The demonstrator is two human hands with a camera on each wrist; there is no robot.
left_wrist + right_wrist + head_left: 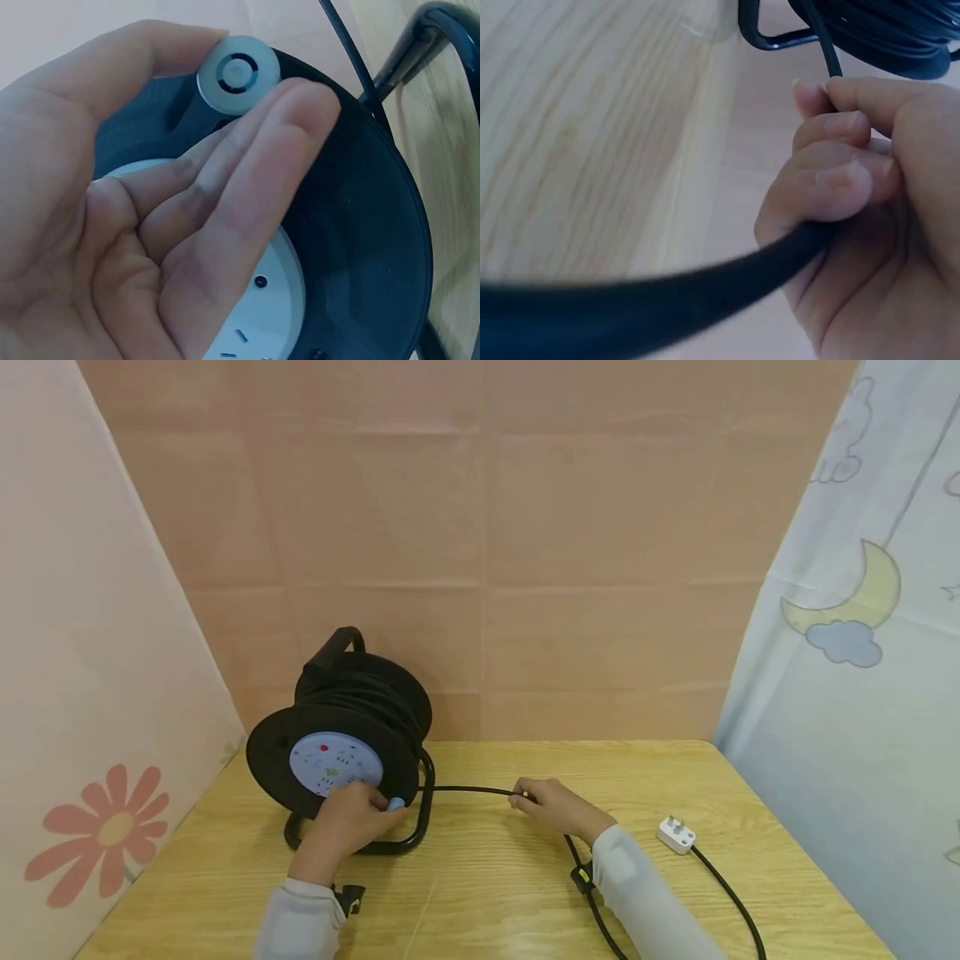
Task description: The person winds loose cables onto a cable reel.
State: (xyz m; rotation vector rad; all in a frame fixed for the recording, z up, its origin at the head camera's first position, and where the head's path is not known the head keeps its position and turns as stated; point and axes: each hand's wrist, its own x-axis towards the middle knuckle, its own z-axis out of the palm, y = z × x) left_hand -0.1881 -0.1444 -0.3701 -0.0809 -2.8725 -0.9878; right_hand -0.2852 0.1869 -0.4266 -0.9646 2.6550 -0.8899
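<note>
A black cable reel [402, 752] stands on its tubular frame at the left of the table, its pale socket panel [307, 760] facing the person. On the rim of the front disc, my left hand [348, 818] pinches a small round light-blue crank knob [238, 75] between thumb and fingers. From the reel's right side the black cable [472, 789] runs out to my right hand [558, 806], whose fingers curl round it. Past that hand, the cable [705, 307] goes on toward the person. Several turns of cable [375, 697] lie wound on the drum.
A white plug [677, 835] lies at the right of the wooden table [495, 868], pins up, its cord [731, 893] curving off the lower edge. Fabric sheets hang behind [585, 568] and at both sides. A carrying handle [333, 652] tops the reel.
</note>
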